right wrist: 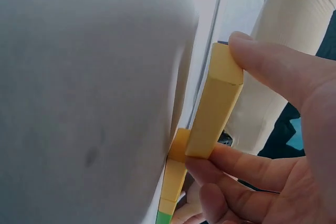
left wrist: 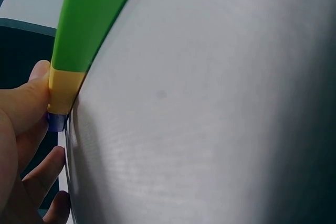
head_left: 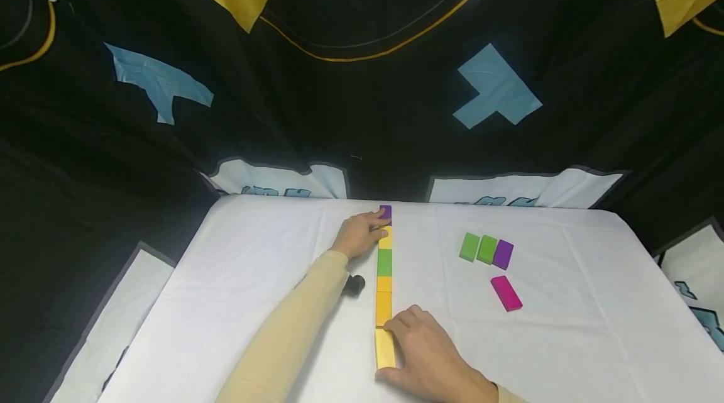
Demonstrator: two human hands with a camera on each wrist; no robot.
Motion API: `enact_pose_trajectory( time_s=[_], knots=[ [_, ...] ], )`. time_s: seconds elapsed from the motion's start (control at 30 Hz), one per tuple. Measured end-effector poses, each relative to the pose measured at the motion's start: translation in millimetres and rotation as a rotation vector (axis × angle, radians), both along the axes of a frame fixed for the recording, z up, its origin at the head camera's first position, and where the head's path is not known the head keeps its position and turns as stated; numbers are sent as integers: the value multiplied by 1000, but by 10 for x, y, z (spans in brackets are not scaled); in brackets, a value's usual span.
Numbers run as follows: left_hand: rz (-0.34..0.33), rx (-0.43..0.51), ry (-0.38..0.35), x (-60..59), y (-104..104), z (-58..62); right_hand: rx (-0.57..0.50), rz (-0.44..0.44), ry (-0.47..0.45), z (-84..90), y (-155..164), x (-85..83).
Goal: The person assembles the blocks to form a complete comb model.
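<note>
Several blocks lie end to end in a straight row (head_left: 384,277) down the middle of the white table (head_left: 254,264): purple (head_left: 386,210) at the far end, then yellow, green (head_left: 384,262) and more yellow. My left hand (head_left: 374,226) rests against the row's far end, its thumb (left wrist: 31,100) pressing the side of a yellow block (left wrist: 64,88) beside the purple one (left wrist: 55,123). At the near end my right hand (head_left: 391,350) pinches the last yellow block (right wrist: 218,90) between thumb (right wrist: 262,59) and fingers (right wrist: 231,163), in line with the row.
To the right of the row lie two green blocks (head_left: 477,248) and a purple block (head_left: 503,254) side by side, with a magenta block (head_left: 506,293) in front of them. A small black object (head_left: 354,285) sits by my left forearm. Black printed cloth surrounds the table.
</note>
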State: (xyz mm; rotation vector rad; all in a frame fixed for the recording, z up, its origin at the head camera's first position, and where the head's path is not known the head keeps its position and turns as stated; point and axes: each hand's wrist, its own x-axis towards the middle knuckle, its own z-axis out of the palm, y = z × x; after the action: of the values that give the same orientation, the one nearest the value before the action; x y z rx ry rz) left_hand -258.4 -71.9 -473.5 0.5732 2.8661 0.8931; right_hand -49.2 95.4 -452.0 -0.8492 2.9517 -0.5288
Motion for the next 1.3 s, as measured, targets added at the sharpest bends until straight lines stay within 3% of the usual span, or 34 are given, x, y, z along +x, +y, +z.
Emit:
enact_pose_trajectory(
  time_s=[0.2,0.73,0.97,1.3],
  knots=[
    [1,-11,-2,2,4,5,43,-14,-58,15,-28,21],
    [8,-3,-7,-11,8,-13,76,-9,-30,-30,-26,25],
    [11,7,-16,0,9,-22,32,-18,-8,-5,42,35],
    [19,3,-32,1,5,-4,-5,89,-10,8,140,51]
  ],
)
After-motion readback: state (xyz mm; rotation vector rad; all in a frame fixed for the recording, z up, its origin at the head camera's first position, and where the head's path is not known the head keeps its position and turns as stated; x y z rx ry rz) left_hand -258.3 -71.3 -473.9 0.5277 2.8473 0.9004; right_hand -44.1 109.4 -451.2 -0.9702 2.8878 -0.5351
